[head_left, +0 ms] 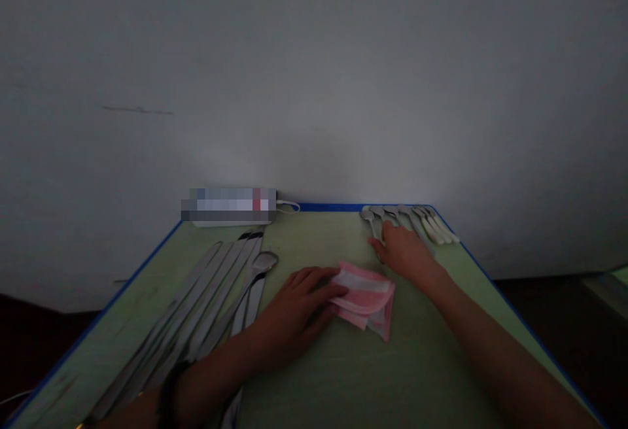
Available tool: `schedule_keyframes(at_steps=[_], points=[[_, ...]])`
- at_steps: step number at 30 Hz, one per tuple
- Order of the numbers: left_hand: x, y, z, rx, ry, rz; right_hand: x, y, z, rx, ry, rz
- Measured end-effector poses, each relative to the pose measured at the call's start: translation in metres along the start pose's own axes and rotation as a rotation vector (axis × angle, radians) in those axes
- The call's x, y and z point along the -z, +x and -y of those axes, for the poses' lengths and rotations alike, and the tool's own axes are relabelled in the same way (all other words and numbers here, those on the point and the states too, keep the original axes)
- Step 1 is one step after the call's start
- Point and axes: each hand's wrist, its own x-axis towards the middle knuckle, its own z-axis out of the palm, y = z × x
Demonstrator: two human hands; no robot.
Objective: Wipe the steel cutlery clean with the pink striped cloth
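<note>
My left hand [299,308] is closed on the left edge of a folded pink-and-white cloth [366,288], just above the table. At the far right of the table, my right hand [402,249] has its thumb and fingers closed about the handle of a metal spoon [367,216], the leftmost in a row. More spoons [405,210] lie side by side just beyond that hand, their handles partly hidden by it. Several smaller pieces of cutlery with white handles [434,227] end the row on the right.
Long flat metal utensils [196,301] lie on the left, beside a long-handled spoon [265,261] partly behind my left forearm. A blurred-out box-like object [233,222] with a white cable [292,206] stands at the back left. The green table [314,233] has blue edging and meets a wall.
</note>
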Motion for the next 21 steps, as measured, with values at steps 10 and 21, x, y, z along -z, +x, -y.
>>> schedule_keyframes(at_steps=[10, 21], points=[[0.051, -0.002, 0.009, 0.137, 0.056, 0.074, 0.029, -0.031, 0.03, 0.443, 0.438, 0.181], [0.093, -0.018, 0.033, 0.626, 0.593, 0.323, -0.036, -0.034, 0.054, 0.378, 0.412, -0.12]])
